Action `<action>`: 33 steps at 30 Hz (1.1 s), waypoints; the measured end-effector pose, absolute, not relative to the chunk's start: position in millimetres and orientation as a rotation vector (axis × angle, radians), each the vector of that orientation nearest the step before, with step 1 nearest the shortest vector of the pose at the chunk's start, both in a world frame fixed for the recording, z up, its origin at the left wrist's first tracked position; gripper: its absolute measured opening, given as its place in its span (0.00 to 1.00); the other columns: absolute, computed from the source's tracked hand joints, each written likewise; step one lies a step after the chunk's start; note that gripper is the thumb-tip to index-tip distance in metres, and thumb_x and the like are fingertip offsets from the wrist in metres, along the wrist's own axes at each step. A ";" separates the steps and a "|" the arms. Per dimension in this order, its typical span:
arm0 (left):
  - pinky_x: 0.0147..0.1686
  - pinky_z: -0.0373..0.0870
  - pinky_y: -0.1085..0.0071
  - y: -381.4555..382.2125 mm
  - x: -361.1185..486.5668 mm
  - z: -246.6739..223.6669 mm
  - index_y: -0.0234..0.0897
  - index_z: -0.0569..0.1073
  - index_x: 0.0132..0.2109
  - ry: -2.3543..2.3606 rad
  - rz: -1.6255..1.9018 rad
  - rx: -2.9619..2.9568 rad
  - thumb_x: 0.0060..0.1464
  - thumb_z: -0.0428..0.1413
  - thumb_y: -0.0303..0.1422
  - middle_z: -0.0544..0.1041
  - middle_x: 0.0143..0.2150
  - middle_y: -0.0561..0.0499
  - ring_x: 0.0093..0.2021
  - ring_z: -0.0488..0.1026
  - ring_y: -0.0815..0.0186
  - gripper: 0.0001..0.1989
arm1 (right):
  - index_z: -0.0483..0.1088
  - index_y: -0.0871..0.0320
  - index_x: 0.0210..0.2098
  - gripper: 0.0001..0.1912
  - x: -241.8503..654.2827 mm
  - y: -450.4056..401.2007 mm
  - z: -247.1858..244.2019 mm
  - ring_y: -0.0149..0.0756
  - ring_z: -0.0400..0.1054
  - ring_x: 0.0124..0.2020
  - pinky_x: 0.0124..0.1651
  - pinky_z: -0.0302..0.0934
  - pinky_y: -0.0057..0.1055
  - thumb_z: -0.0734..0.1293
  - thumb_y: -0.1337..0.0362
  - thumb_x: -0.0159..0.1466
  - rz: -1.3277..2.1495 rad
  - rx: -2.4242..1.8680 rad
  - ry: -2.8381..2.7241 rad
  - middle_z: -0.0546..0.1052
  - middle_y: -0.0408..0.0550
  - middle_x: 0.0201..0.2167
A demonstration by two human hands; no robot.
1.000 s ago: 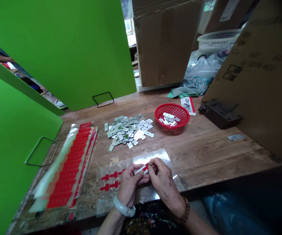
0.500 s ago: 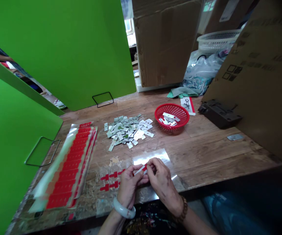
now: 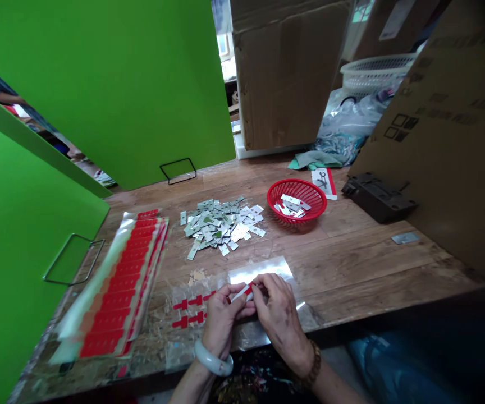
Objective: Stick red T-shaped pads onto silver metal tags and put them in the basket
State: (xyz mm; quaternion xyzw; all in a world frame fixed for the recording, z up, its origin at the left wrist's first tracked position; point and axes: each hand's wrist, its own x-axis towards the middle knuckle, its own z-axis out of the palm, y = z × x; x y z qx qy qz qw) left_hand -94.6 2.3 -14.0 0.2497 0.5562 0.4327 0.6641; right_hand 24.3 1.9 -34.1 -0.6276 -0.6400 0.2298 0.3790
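Observation:
My left hand point(image 3: 220, 317), with a pale bangle at its wrist, pinches a small flat metal plate point(image 3: 238, 293) between thumb and fingers. A red sticker point(image 3: 248, 288) lies across the plate's upper end. My right hand point(image 3: 279, 311), wearing a beaded bracelet, has thumb and forefinger closed on that red end; the fingertips partly cover it. Beneath both hands is a clear plastic sheet point(image 3: 278, 270). Just left of them, red T-shaped stickers point(image 3: 180, 322) sit in two rows on clear film, some hidden behind my left hand.
A pile of metal plates point(image 3: 219, 224) lies beyond my hands. Right of it stands a red basket point(image 3: 273, 209) holding more plates. Layered red sticker sheets point(image 3: 116, 286) lie at left. A dark metal block point(image 3: 379, 199) and a single plate point(image 3: 405, 238) are at right. Green panels point(image 3: 141, 84) and cardboard boxes point(image 3: 284, 84) surround the table.
My right fingers have shifted very slightly at the red end of the plate. My left hand keeps its hold in the same place. The whole view has moved a little.

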 end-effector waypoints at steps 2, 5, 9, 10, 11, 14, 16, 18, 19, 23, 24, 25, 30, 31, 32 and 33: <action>0.32 0.75 0.74 2.1 -95.1 -14.6 0.28 0.72 0.40 1.253 0.975 0.559 0.46 0.62 0.26 0.80 0.30 0.46 0.28 0.78 0.67 0.12 | 0.64 0.55 0.32 0.05 24.1 1.2 -34.4 0.38 0.62 0.34 0.40 0.55 0.34 0.59 0.69 0.63 0.589 -1.610 -1.643 0.69 0.46 0.30; 0.32 0.76 0.74 2.7 -95.9 -16.2 0.28 0.72 0.40 1.247 0.975 0.551 0.47 0.61 0.26 0.80 0.30 0.45 0.29 0.78 0.66 0.12 | 0.64 0.56 0.32 0.05 24.5 0.9 -35.4 0.38 0.62 0.34 0.40 0.56 0.34 0.59 0.68 0.63 0.611 -1.612 -1.638 0.69 0.46 0.30; 0.32 0.76 0.74 5.3 -97.7 -16.8 0.27 0.71 0.41 1.260 0.961 0.504 0.48 0.60 0.23 0.80 0.30 0.44 0.28 0.78 0.66 0.11 | 0.66 0.56 0.41 0.08 30.1 4.7 -38.7 0.38 0.64 0.35 0.40 0.58 0.33 0.61 0.65 0.62 0.641 -1.601 -1.560 0.70 0.47 0.34; 0.32 0.76 0.74 6.0 -98.4 -16.3 0.27 0.71 0.42 1.267 0.954 0.491 0.48 0.59 0.22 0.80 0.31 0.44 0.28 0.78 0.66 0.12 | 0.65 0.57 0.43 0.10 32.7 6.4 -40.0 0.37 0.64 0.35 0.40 0.59 0.33 0.61 0.64 0.61 0.665 -1.592 -1.523 0.70 0.48 0.35; 0.33 0.76 0.74 6.7 -99.2 -15.5 0.26 0.71 0.42 1.272 0.947 0.481 0.48 0.59 0.21 0.80 0.32 0.43 0.28 0.78 0.66 0.12 | 0.65 0.57 0.44 0.12 35.5 8.1 -41.3 0.37 0.65 0.34 0.39 0.60 0.33 0.62 0.63 0.61 0.704 -1.581 -1.481 0.70 0.48 0.35; 0.33 0.76 0.74 7.6 -101.4 -12.3 0.26 0.71 0.42 1.275 0.931 0.477 0.48 0.58 0.21 0.80 0.34 0.40 0.29 0.78 0.65 0.11 | 0.66 0.58 0.41 0.10 43.8 12.3 -44.8 0.34 0.65 0.29 0.34 0.61 0.30 0.60 0.61 0.62 0.941 -1.538 -1.343 0.71 0.46 0.30; 0.33 0.76 0.74 7.5 -102.2 -10.2 0.26 0.71 0.42 1.268 0.926 0.495 0.49 0.59 0.21 0.80 0.34 0.40 0.29 0.78 0.66 0.11 | 0.67 0.57 0.39 0.12 47.0 13.4 -45.3 0.32 0.65 0.25 0.31 0.61 0.28 0.57 0.58 0.64 1.132 -1.483 -1.255 0.71 0.43 0.26; 0.32 0.76 0.74 7.2 -102.2 -8.5 0.25 0.71 0.43 1.260 0.916 0.519 0.49 0.59 0.22 0.80 0.34 0.40 0.29 0.78 0.66 0.12 | 0.67 0.57 0.38 0.14 47.6 13.6 -43.7 0.30 0.64 0.22 0.29 0.60 0.27 0.55 0.55 0.65 1.289 -1.410 -1.196 0.70 0.41 0.23; 0.32 0.76 0.74 6.9 -101.9 -7.7 0.25 0.71 0.43 1.259 0.908 0.530 0.49 0.59 0.22 0.80 0.34 0.40 0.28 0.78 0.67 0.12 | 0.67 0.57 0.37 0.15 46.9 13.7 -42.1 0.29 0.64 0.21 0.28 0.60 0.26 0.55 0.54 0.65 1.342 -1.382 -1.182 0.69 0.40 0.22; 0.31 0.76 0.75 5.8 -100.4 -5.3 0.25 0.70 0.44 1.270 0.874 0.558 0.49 0.59 0.23 0.80 0.30 0.41 0.27 0.77 0.67 0.14 | 0.66 0.59 0.29 0.17 42.1 15.4 -34.6 0.26 0.60 0.18 0.24 0.56 0.24 0.58 0.52 0.64 1.468 -1.347 -1.181 0.67 0.39 0.18; 0.31 0.75 0.75 5.4 -100.4 -4.7 0.25 0.70 0.44 1.273 0.867 0.565 0.49 0.59 0.24 0.80 0.30 0.42 0.26 0.77 0.67 0.14 | 0.65 0.59 0.28 0.16 41.1 16.2 -33.4 0.25 0.59 0.17 0.22 0.54 0.23 0.60 0.52 0.62 1.488 -1.347 -1.180 0.66 0.38 0.18; 0.31 0.75 0.75 5.1 -100.5 -4.2 0.25 0.70 0.43 1.274 0.860 0.574 0.48 0.60 0.24 0.80 0.30 0.42 0.26 0.77 0.67 0.14 | 0.65 0.59 0.27 0.16 40.4 16.9 -32.8 0.25 0.58 0.17 0.21 0.52 0.23 0.62 0.52 0.61 1.507 -1.343 -1.176 0.66 0.37 0.17; 0.29 0.74 0.76 5.5 -102.9 -1.1 0.25 0.70 0.43 1.255 0.808 0.608 0.48 0.61 0.26 0.80 0.29 0.41 0.26 0.77 0.68 0.15 | 0.62 0.58 0.26 0.17 41.0 17.9 -38.2 0.22 0.53 0.13 0.17 0.46 0.21 0.61 0.51 0.62 1.606 -1.259 -1.142 0.64 0.35 0.15; 0.29 0.74 0.77 6.0 -103.3 -0.5 0.25 0.69 0.43 1.258 0.799 0.605 0.48 0.60 0.26 0.80 0.29 0.41 0.26 0.77 0.68 0.15 | 0.62 0.58 0.25 0.18 41.5 17.5 -39.9 0.22 0.53 0.13 0.17 0.46 0.21 0.60 0.51 0.63 1.605 -1.250 -1.136 0.64 0.35 0.14; 0.29 0.74 0.77 6.6 -103.8 0.0 0.25 0.69 0.44 1.264 0.794 0.602 0.48 0.60 0.26 0.80 0.28 0.41 0.26 0.77 0.68 0.15 | 0.62 0.58 0.24 0.19 42.1 17.0 -41.5 0.22 0.53 0.13 0.18 0.47 0.22 0.58 0.51 0.64 1.595 -1.241 -1.135 0.64 0.35 0.13; 0.29 0.74 0.77 7.1 -104.2 0.3 0.25 0.69 0.44 1.269 0.793 0.600 0.48 0.60 0.26 0.80 0.28 0.42 0.26 0.77 0.69 0.15 | 0.62 0.59 0.24 0.20 42.6 16.4 -42.8 0.22 0.54 0.13 0.19 0.49 0.22 0.57 0.51 0.65 1.591 -1.225 -1.136 0.64 0.36 0.13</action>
